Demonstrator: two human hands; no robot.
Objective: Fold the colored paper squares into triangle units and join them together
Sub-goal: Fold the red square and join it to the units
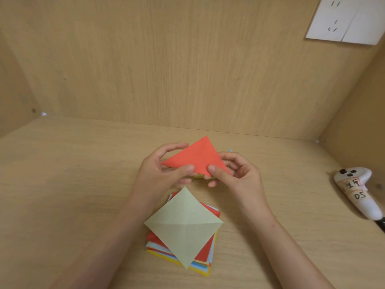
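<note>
A red paper folded into a triangle is held above the wooden desk at the centre of the view. My left hand pinches its lower left part with thumb on top. My right hand pinches its lower right edge, thumb on top too. A bit of yellow-green paper and a pale blue corner show from under the red triangle. Nearer to me lies a stack of colored paper squares, and on it rests a pale green square turned like a diamond, with crease lines across it.
A white hand-held controller with taped labels lies at the right edge of the desk. A wooden back wall and side walls box in the desk. A white wall socket plate sits at the upper right.
</note>
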